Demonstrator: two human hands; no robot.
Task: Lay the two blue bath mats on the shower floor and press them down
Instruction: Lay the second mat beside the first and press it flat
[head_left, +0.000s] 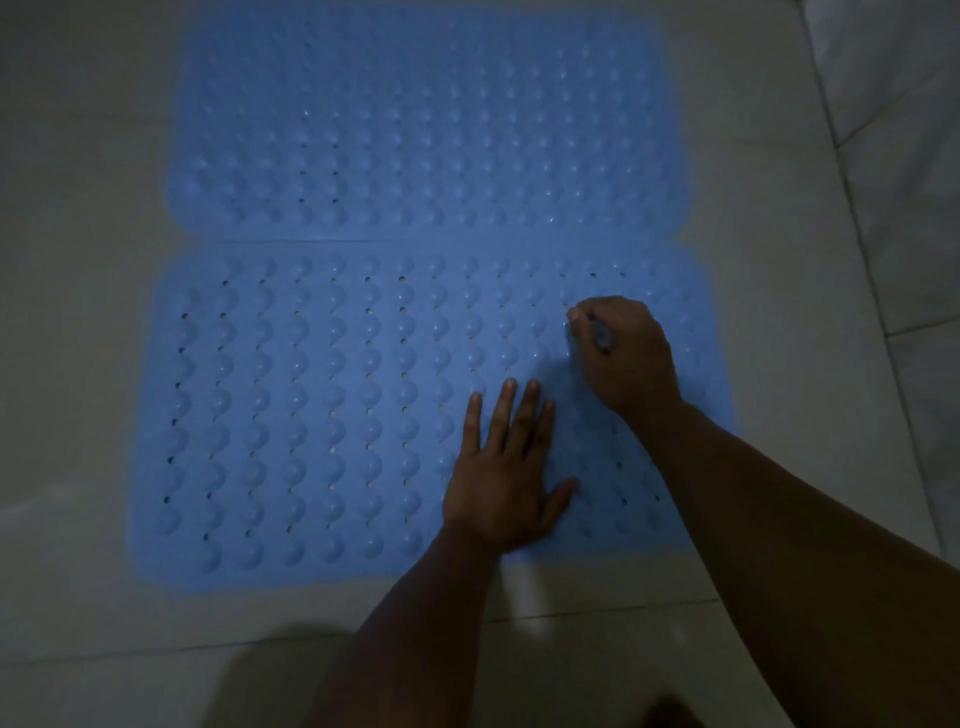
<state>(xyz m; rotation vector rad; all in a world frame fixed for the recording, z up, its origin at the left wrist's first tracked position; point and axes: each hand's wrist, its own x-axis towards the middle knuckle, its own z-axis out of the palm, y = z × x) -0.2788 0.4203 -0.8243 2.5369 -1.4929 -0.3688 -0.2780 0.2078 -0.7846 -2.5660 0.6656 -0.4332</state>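
Two blue mats lie flat on the pale tiled floor (78, 260), their long edges meeting along a straight seam with no gap showing. The far mat (426, 119) sits toward the top of the view, the near mat (311, 405) just below it and closer to the person. Both are covered in rows of rounded bumps, with small holes between them; the near one's holes show more clearly in the dim light.

Both hands are on the near mat's right half. The left hand (506, 478) lies palm down, fingers straight and slightly spread, thumb out to the right, flat against the mat and holding nothing. The right hand (621, 348) is farther up and to the right, near the seam edge, with its fingers curled under into a loose fist. Its fingertips (574, 314) point down at the mat surface; whether they pinch a bump or only press on it cannot be told from this angle, as the knuckles hide the contact.

Both forearms reach in from the bottom right. Grout lines (857, 197) cross the floor at the right, and another runs below the near mat's lower edge. The mat's near edge lies on the tile close to that line.
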